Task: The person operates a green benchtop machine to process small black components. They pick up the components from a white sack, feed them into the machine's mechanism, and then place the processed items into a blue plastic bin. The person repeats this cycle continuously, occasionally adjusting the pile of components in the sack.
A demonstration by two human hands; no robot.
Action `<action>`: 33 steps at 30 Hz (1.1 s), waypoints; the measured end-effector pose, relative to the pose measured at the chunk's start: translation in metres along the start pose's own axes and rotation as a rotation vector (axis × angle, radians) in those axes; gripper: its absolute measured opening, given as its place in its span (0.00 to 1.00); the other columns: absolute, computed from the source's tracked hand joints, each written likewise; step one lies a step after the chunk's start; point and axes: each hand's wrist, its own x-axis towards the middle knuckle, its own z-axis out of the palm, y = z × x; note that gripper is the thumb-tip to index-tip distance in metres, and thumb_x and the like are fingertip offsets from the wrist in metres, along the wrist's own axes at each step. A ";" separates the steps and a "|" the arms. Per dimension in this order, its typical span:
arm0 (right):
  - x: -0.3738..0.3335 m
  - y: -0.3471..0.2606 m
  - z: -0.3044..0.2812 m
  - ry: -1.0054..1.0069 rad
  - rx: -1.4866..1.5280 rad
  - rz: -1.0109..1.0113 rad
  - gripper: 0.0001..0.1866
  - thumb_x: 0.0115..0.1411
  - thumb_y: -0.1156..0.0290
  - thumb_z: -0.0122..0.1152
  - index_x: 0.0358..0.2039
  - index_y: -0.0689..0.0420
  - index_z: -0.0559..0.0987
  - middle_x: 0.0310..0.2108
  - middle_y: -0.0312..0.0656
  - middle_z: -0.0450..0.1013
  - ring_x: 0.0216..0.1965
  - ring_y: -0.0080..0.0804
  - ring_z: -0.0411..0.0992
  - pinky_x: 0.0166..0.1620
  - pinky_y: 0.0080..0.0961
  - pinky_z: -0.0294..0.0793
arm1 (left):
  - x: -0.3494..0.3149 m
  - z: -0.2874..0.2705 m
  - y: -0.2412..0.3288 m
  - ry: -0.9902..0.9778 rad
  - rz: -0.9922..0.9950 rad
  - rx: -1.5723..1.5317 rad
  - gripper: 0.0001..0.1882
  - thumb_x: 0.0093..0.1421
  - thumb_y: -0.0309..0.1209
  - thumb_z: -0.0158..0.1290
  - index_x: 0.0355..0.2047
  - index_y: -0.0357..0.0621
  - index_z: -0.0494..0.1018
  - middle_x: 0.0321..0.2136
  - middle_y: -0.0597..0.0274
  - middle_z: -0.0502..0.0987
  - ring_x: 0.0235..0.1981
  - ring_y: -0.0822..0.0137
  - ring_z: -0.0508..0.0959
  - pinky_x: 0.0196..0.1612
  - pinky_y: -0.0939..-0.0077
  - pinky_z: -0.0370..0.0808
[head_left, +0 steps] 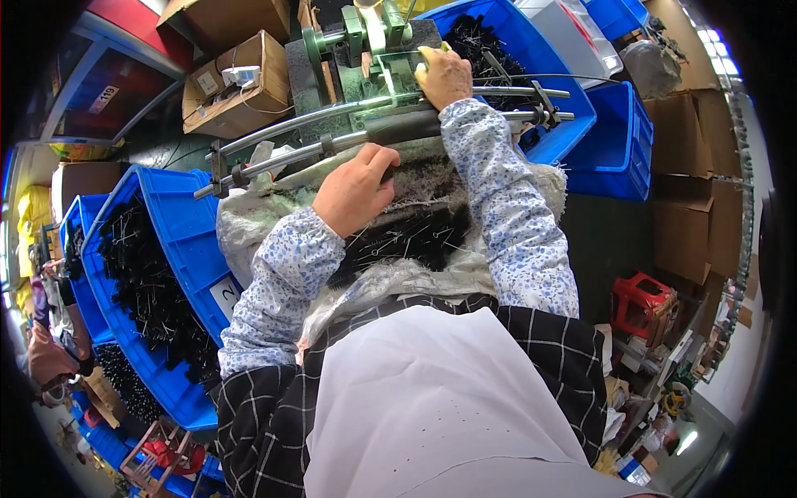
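My right hand (pixel 446 76) reaches to the right side of a small green machine (pixel 354 37). Its thumb and index finger are pressed together beside the lit working spot; what they hold, if anything, is too small to make out. Closer to me, my left hand (pixel 357 189) is curled above a cloth-lined hollow, and something dark shows at its fingertips. In that hollow lie many black bristle brushes (pixel 407 241) with thin looped wire stems. Two metal rods (pixel 286 159) cross in front of the machine, with a black sleeve (pixel 403 126) around the nearer one.
A blue bin (pixel 187 236) heaped with black brushes stands at my left. Beyond my right hand is another blue bin (pixel 573 100) of brushes. An open cardboard box (pixel 261 104) sits left of the machine. A red stool (pixel 639 303) is at the right.
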 end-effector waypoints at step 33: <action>-0.031 0.008 -0.112 -0.620 0.574 -0.033 0.17 0.61 0.68 0.48 0.49 0.61 0.70 0.45 0.46 0.71 0.41 0.33 0.71 0.44 0.27 0.70 | 0.029 0.011 0.004 0.382 0.050 -0.313 0.14 0.55 0.23 0.53 0.42 0.39 0.69 0.41 0.58 0.75 0.38 0.67 0.77 0.42 0.76 0.74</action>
